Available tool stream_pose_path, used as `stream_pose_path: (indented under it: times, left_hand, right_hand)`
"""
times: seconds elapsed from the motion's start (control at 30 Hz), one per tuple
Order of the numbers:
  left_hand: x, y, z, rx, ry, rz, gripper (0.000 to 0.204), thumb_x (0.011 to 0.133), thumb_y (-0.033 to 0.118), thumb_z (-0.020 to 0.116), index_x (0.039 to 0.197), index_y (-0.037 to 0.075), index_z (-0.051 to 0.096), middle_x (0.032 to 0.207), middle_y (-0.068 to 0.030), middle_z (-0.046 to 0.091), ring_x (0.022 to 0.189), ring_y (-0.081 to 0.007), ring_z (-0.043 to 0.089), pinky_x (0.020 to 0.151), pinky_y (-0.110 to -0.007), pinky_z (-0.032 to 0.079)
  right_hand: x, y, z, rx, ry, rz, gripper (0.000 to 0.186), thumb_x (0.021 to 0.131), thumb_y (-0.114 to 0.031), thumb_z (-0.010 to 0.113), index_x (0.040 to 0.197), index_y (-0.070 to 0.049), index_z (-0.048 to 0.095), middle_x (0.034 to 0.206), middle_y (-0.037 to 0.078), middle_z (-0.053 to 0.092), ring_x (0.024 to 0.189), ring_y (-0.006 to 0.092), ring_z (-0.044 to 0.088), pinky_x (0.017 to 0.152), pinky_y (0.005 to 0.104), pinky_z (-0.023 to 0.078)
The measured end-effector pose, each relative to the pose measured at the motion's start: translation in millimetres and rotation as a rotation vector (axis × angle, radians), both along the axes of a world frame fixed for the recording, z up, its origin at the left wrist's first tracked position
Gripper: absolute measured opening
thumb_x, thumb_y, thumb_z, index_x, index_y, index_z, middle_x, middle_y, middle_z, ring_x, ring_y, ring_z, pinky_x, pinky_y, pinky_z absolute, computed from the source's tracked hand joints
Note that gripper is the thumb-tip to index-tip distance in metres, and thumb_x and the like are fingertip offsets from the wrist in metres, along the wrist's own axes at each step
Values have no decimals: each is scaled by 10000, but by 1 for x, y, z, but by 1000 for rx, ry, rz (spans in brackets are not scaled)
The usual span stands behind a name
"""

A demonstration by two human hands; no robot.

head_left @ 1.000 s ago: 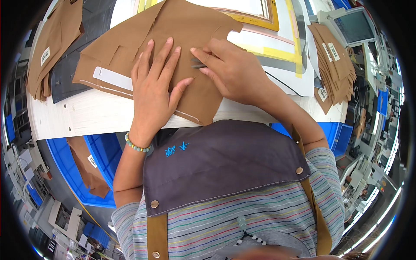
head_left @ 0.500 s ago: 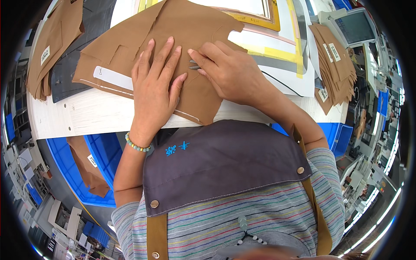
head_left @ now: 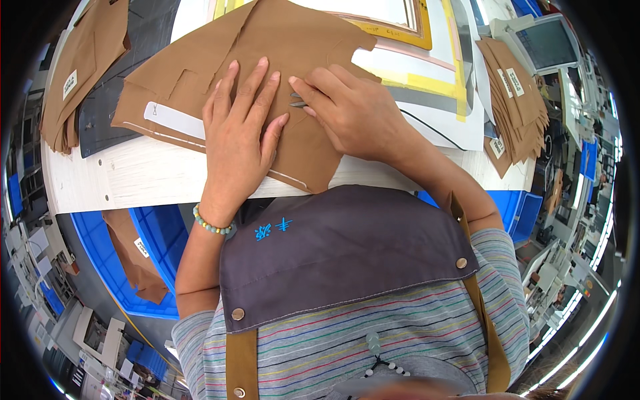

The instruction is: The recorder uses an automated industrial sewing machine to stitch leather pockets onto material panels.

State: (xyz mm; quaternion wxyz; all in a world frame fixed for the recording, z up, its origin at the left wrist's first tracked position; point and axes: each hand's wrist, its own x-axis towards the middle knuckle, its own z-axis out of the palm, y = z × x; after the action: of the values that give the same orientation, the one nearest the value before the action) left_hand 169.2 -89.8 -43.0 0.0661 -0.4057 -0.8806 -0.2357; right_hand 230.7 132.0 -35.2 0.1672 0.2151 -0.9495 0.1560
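A white bench (head_left: pixel 140 177) is stretching across the workroom, with bare wood showing along its front left and, more narrowly, near its right front edge. On it, a large brown cloth (head_left: pixel 293 43) is lying beneath both hands, its lower corner reaching roughly to the bench's front edge. A left stack (head_left: pixel 83 73) and a right stack (head_left: pixel 517 100) of brown pieces are flanking it, well apart from the hands; a yellow frame (head_left: pixel 425 27) is sitting beyond. The left hand (head_left: pixel 237 130) is pressing flat, its thumb now resting closer to the fingers than a second ago. Set apart, the right hand (head_left: pixel 360 113) is pinching small metal snips (head_left: pixel 298 104), having edged slightly leftward, and is now holding almost still, apparently signalling close work on one small spot.
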Motion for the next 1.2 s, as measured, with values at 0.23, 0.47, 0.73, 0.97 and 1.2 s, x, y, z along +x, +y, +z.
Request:
stream_pose_path:
  times: [0.23,0.47,0.73,0.97,1.2]
  left_hand:
    - [0,0,1,-34,7,-2,529,1020,214,660,1540,136,604,1665,-42,497,1559,-359,374,1248,-512,304]
    - [1,0,1,-66,9,-8,513,1042,208,621,1551,154,593,1682,-35,471,1565,-357,359,1262,-517,286]
    - [0,0,2,-68,36,-24,484,1051,245,628,1519,121,616,1653,-58,500,1549,-380,377,1257,-517,298]
    - [2,-1,2,-78,2,-28,505,1054,194,608,1557,157,585,1693,-37,456,1574,-358,351,1268,-524,280]
    - [4,1,3,-84,-7,-43,517,1050,187,613,1564,157,575,1700,-41,446,1577,-361,346,1271,-531,281]
  right_hand:
    - [-1,3,0,48,-20,2,409,929,-183,743,1304,-24,714,1075,51,637,951,226,644,724,354,571]
    - [-3,4,-4,1,15,58,391,933,-174,731,1291,-18,715,1077,58,659,930,228,663,709,367,571]
    - [-2,5,-5,26,45,116,365,900,-145,647,1220,22,700,1072,57,643,921,203,686,661,335,588]
    - [-2,2,-5,-8,64,97,332,913,-156,647,1195,11,703,1047,52,636,921,202,695,663,337,586]
    - [0,4,-3,-7,61,104,313,925,-159,637,1188,-1,702,1038,51,626,922,204,702,665,335,578]
